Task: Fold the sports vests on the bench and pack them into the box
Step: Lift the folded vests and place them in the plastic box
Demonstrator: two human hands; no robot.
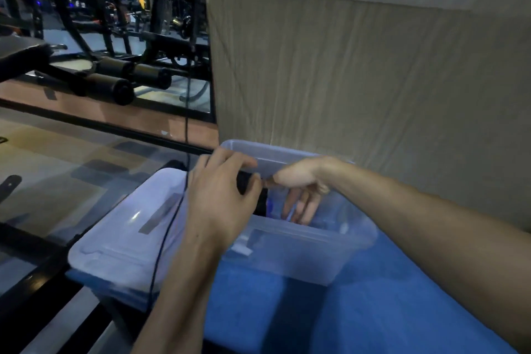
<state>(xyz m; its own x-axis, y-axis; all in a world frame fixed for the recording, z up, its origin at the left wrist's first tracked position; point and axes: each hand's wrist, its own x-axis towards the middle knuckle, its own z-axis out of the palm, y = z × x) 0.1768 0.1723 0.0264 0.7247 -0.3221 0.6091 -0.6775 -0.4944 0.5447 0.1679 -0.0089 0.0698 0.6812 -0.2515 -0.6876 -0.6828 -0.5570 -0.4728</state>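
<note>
Gripping a dark folded vest [249, 184] with the left hand [222, 195], fingers curled over its top edge, just above the mouth of the box [290, 247]. Reaching down inside the box with the right hand [301, 190], fingers pointing downward and fairly straight, thumb meeting the vest near the left fingertips; hard to tell whether pinching the cloth or only steadying it. Lowering, by the look of it, the folded vest into the clear plastic box, so packing rather than folding. Hanging partly below the rim, the vest's lower end dark against something blue inside, too blurred to identify.

Sitting on the blue padded bench [373, 296], the box, close to the wood-grain wall [373, 66]. Lying just to the left, touching the box's side, the translucent lid [123, 233], with a thin black cable [172, 210] trailing across it. Standing beyond, dim gym machines [115, 37].

Calling next for easing the vest flat onto the floor of the box, keeping the fold from springing open, then releasing both hands and withdrawing clear of the rim.
</note>
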